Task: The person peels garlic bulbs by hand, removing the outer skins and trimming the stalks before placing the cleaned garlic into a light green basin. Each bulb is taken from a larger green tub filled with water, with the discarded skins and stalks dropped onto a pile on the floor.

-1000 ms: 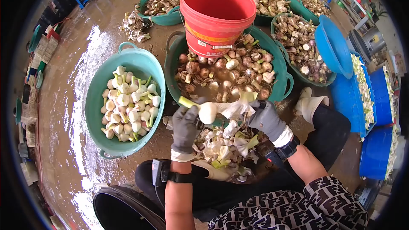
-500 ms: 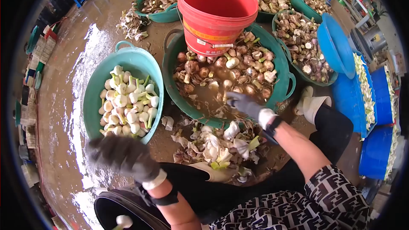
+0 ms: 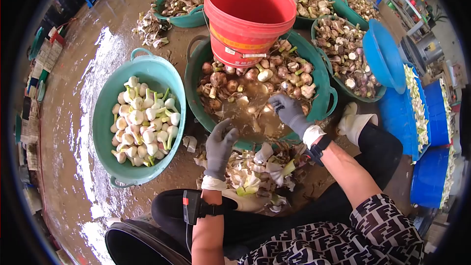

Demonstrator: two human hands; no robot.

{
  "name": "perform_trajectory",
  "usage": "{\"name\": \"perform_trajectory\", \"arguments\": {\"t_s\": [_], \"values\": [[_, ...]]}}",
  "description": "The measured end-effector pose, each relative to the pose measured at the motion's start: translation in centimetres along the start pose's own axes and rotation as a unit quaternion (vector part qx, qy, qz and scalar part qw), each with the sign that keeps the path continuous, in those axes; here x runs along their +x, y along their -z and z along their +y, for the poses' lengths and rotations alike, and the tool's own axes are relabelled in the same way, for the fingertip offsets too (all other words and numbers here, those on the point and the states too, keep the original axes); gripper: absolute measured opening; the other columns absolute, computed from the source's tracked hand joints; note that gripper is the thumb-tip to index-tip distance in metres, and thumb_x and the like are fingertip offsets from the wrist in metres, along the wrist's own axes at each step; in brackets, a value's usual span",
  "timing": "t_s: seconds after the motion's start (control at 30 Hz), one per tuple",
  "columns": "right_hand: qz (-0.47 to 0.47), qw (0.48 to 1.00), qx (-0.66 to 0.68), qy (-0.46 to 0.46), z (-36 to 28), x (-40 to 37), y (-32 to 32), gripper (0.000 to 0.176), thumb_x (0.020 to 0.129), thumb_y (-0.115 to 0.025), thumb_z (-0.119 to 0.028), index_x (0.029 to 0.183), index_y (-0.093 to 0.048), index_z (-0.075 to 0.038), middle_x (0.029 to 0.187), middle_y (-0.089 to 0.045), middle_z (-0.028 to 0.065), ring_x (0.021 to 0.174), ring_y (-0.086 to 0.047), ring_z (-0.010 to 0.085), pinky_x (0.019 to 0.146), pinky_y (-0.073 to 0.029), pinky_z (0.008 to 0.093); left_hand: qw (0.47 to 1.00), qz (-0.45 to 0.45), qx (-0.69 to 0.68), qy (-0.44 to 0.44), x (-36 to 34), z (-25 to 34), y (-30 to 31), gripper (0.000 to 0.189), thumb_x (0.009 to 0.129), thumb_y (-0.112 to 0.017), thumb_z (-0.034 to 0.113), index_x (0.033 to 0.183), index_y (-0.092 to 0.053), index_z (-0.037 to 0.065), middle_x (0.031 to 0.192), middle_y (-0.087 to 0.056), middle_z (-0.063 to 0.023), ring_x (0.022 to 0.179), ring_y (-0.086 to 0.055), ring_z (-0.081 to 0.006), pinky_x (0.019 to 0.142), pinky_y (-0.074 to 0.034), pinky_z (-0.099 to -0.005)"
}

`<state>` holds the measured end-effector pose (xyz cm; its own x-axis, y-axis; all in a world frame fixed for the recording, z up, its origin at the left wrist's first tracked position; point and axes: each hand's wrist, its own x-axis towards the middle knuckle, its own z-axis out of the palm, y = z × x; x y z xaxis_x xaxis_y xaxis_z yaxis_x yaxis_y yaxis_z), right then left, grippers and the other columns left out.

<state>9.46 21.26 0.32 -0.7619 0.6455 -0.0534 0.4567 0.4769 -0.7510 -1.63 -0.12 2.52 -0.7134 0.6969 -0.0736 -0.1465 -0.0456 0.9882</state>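
Note:
My left hand (image 3: 220,147), in a grey glove, is at the front edge of the large green tub (image 3: 195,113), with its fingers loosely bent and apart and nothing in them. Over the muddy water (image 3: 233,113) in that tub, my right hand (image 3: 289,112), also gloved, has its fingers curled downward. A pale garlic bulb (image 3: 267,109) lies by its fingertips; what they hold, if anything, is hidden. Brown unpeeled garlic (image 3: 232,86) fills the tub's far half. Cleaned white garlic bulbs (image 3: 140,118) lie in a lighter green basin (image 3: 105,118) on the left.
A red bucket (image 3: 245,34) stands over the tub's far side. Peeled garlic skins (image 3: 252,172) are heaped before me. A black bucket (image 3: 132,243) is at lower left. Several more garlic-filled tubs, a blue basin (image 3: 385,56) and blue crates (image 3: 431,181) surround the wet floor (image 3: 68,152).
My left hand has moved right, from near the left basin to the tub's front edge. A white bulb seen at the black bucket is out of sight. My right hand's fingers have curled in.

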Motion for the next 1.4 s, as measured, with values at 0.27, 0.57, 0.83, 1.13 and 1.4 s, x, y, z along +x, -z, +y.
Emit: {"name": "perform_trajectory", "arguments": {"t_s": [0.27,0.57,0.83,1.13,1.4], "values": [[-0.220,0.879,-0.396,-0.148,-0.4,2.7,-3.6,0.065,0.068,-0.065,-0.025,0.125,-0.037,-0.024,0.121,-0.046,0.0066,0.109,-0.047,0.0253,0.090,-0.039,0.0350,0.993,-0.006,-0.017,0.118,-0.7,1.4,0.8,0.030,0.084,-0.051,0.017,0.108,-0.054,-0.001,0.090,-0.059,-0.0036,0.077,-0.054,-0.0084,0.068,-0.043,-0.0209],[-0.127,0.985,-0.036,-0.116,-1.5,-1.6,-1.1,0.049,0.068,-0.065,-0.024,0.115,-0.050,-0.019,0.107,-0.057,0.0091,0.098,-0.055,0.0251,0.083,-0.042,0.0304,0.971,-0.018,-0.101,0.215,-0.4,0.0,-1.1,0.032,0.084,-0.052,0.019,0.110,-0.051,0.001,0.093,-0.058,-0.0050,0.082,-0.057,-0.0141,0.070,-0.046,-0.0262],[-0.079,0.883,0.434,-0.157,-4.0,-5.4,-1.0,0.020,0.081,-0.055,-0.005,0.101,-0.054,-0.003,0.084,-0.056,-0.0003,0.070,-0.052,0.0062,0.059,-0.043,0.0192,0.980,-0.057,-0.137,0.133,-1.4,-2.6,-2.6,0.057,0.073,-0.067,0.022,0.117,-0.040,-0.003,0.102,-0.053,-0.0152,0.090,-0.056,-0.0240,0.077,-0.045,-0.0296],[-0.104,0.948,0.186,-0.238,-6.9,-5.4,-1.0,0.039,0.069,-0.071,-0.036,0.063,-0.050,-0.004,0.054,-0.052,0.0016,0.046,-0.049,0.0104,0.044,-0.041,0.0252,0.935,-0.088,0.306,-0.156,-2.3,1.7,-3.4,0.081,0.056,-0.076,0.016,0.124,-0.033,0.001,0.109,-0.049,-0.0190,0.099,-0.049,-0.0331,0.084,-0.040,-0.0371],[-0.144,0.834,0.453,-0.281,-7.1,-6.5,0.8,0.022,0.072,-0.068,-0.012,0.069,-0.049,0.000,0.058,-0.053,0.0063,0.047,-0.055,0.0156,0.037,-0.043,0.0253,0.936,-0.120,0.275,-0.185,-2.1,1.8,-2.6,0.063,0.063,-0.074,0.020,0.116,-0.044,0.001,0.107,-0.052,-0.0159,0.098,-0.051,-0.0308,0.083,-0.042,-0.0344]]}}
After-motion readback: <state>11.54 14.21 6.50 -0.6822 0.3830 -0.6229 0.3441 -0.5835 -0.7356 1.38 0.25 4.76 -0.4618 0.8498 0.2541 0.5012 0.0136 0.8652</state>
